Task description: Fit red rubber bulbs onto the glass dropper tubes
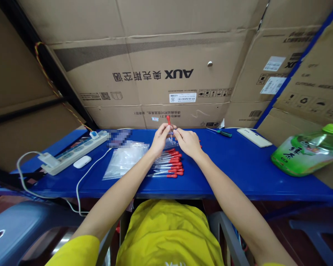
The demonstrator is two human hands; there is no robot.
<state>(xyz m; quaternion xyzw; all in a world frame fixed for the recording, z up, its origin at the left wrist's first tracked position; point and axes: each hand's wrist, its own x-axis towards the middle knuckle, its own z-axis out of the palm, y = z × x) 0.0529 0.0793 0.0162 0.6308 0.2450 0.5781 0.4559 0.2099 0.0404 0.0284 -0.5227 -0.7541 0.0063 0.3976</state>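
A dropper with a red rubber bulb [168, 120] stands upright between my hands, bulb up. My left hand [160, 141] is closed, thumb and fingers pinching it just below the bulb. From the other side my right hand [188, 142] is closed too, its fingertips pressed against the dropper's clear part, which the fingers partly hide. Beneath and in front of my hands lies a pile of droppers [175, 160], red bulbs to the right and clear stems to the left. Several clear glass tubes [170, 143] show between my wrists.
Clear plastic bags [126, 159] lie left of the pile. Further left are a power strip [74, 152], a white earbud case [82, 162] and a cable. On the right are a screwdriver [224, 133], a phone [254, 137] and a large green bottle [305, 153]. Cardboard [155, 55] walls the back.
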